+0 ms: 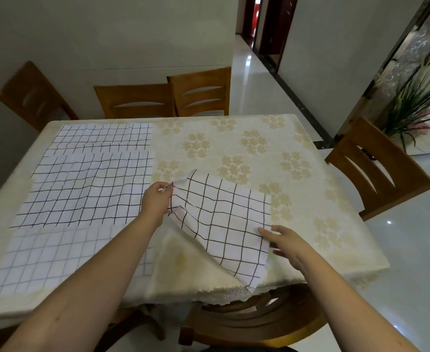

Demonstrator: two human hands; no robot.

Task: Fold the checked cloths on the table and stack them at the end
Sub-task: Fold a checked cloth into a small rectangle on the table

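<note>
Early stage: left hand point(155, 199) pinches a raised corner of the near-center checked cloth point(221, 219), right hand point(285, 243) flat-fingered on its right edge; 4 cloths point(92, 184) lie unfolded left, no stack yet.

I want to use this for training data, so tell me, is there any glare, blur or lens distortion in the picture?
Head view: wide-angle bending curves the table edges and walls; bright glare spots sit on the glossy floor at right; lighting is soft, with only faint shadows; the left hand pinching the checked cloth and the right hand are slightly soft; the corners look smeared.
</note>
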